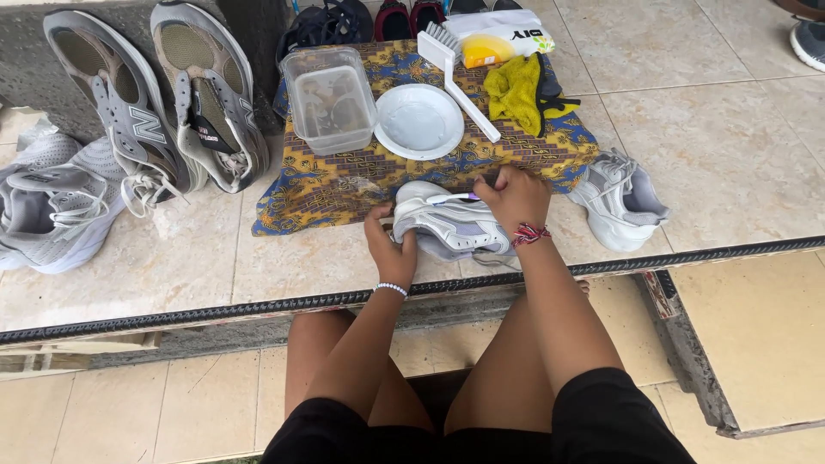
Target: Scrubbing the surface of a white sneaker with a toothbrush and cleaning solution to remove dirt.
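The left hand (391, 249) grips the heel end of a white sneaker (451, 225), fingers curled around it, thumb on top. The right hand (516, 196) rests at the shoe's upper side, fingers pinched on a small brush with a purple handle (454, 198) that lies against the shoe. The sneaker lies on its side on the tiled ledge (172, 266), at the near edge of a patterned blue and yellow cloth (344, 176).

On the cloth stand a clear plastic container (329, 99) and, just beside it, a white bowl (419, 121). A white scrub brush (455, 73) lies slantwise next to the bowl, with a yellow rag (516, 93) to its right. The matching white sneaker (617, 199) sits on the tiles just right of the cloth. Two grey running shoes (163, 103) lean against the wall at the left, and another grey pair (51, 206) lies nearer the left edge.
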